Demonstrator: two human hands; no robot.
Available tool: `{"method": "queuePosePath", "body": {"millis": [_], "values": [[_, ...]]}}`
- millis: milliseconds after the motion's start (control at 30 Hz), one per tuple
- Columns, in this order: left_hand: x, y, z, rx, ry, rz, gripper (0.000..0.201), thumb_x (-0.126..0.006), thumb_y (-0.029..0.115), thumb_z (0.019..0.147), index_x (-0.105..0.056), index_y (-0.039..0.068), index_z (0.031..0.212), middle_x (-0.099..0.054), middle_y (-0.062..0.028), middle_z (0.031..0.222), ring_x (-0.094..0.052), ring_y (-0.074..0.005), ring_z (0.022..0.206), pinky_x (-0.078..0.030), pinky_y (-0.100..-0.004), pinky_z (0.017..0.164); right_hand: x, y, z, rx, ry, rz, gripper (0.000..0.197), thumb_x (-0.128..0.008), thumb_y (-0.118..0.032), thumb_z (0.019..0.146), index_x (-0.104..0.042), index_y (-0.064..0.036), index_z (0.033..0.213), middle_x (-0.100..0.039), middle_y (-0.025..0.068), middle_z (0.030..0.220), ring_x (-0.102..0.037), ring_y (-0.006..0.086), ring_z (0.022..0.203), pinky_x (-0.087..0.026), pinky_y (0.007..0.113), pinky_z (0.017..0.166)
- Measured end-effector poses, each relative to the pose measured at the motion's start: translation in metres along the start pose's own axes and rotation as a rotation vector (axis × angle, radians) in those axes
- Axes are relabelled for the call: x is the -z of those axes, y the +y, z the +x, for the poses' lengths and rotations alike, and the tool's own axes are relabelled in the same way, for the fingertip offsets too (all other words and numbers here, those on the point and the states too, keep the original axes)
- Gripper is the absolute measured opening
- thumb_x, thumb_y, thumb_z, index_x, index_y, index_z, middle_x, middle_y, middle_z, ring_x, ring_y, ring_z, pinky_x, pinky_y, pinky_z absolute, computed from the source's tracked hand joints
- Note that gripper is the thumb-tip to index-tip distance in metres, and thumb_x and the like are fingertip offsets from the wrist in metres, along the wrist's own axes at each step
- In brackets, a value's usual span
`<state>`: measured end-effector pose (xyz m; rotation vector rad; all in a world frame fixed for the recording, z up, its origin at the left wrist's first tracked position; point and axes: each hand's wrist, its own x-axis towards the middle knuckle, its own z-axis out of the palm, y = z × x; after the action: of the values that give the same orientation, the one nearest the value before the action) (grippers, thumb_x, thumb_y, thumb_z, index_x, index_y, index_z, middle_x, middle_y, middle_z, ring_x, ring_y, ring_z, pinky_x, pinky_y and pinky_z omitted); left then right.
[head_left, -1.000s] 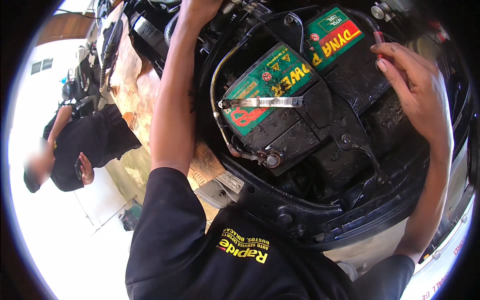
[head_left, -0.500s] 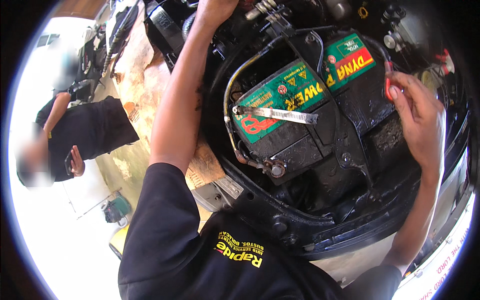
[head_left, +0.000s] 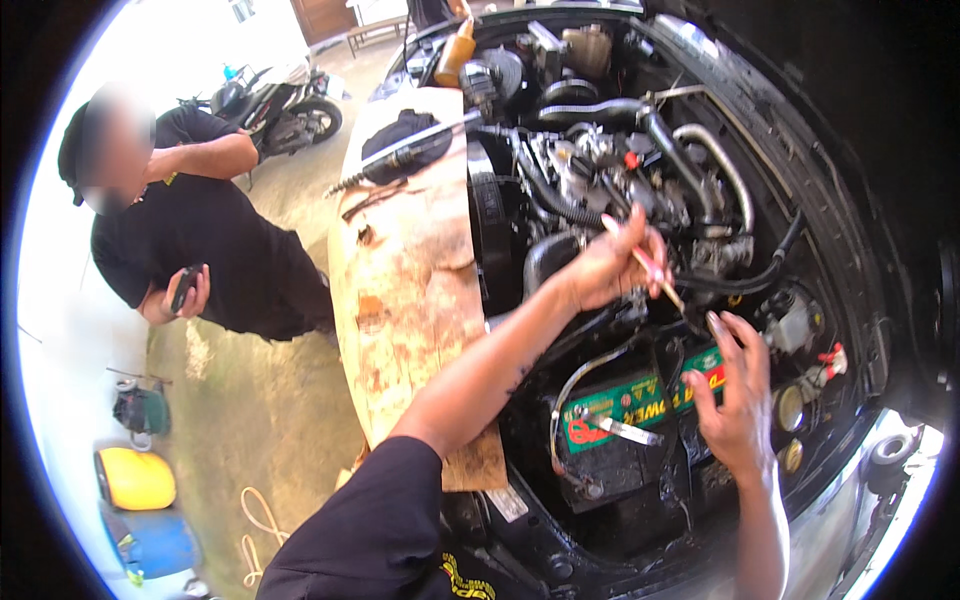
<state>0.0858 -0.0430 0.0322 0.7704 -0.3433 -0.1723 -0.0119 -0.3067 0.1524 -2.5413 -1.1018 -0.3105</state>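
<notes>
open room over the middle of the cardboard (head_left: 420, 315), rod (head_left: 420, 139) near its far end, left forearm (head_left: 485, 375) crossing its right edge, right hand (head_left: 733, 410) and strap (head_left: 622, 429) above the battery (head_left: 622, 463)

Past the left hand (head_left: 615, 268), we cannot tell what forms the small dark tip of its thin pale-and-pink stick (head_left: 652, 268). The right hand (head_left: 735, 400) hides part of the black, green-labelled battery (head_left: 640, 400) beside it.

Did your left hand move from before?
Yes, rightward. Judged against the battery, the left hand was up past its left end; now, in the picture, it's above the battery's middle.
</notes>
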Motion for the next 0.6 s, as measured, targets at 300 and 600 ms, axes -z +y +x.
{"method": "queuePosePath", "body": {"millis": [300,600], "values": [[-0.007,0.021,-0.005,-0.084,0.125,0.018,0.077,-0.046,0.084,0.098,-0.066,0.010,0.103,-0.064,0.0004,0.089,-0.065,-0.0095,0.082,-0.054,-0.0260,0.069,-0.040,-0.049,0.116,-0.029,-0.080,-0.055,0.036,-0.059,-0.009,0.106,-0.062,-0.0033,0.141,-0.065,0.0218,0.113,-0.070,0.0442,0.099,-0.055,0.051,0.084],[0.078,0.113,0.032,-0.404,0.568,0.735,0.057,-0.053,0.053,0.112,-0.071,-0.001,0.104,-0.072,-0.0105,0.082,-0.068,-0.0204,0.073,-0.055,-0.0392,0.072,-0.014,-0.006,0.156,0.044,-0.192,-0.271,0.020,-0.071,-0.015,0.096,-0.080,-0.0050,0.110,-0.068,0.0170,0.089,-0.067,0.0402,0.083,-0.052,0.052,0.077]]}}
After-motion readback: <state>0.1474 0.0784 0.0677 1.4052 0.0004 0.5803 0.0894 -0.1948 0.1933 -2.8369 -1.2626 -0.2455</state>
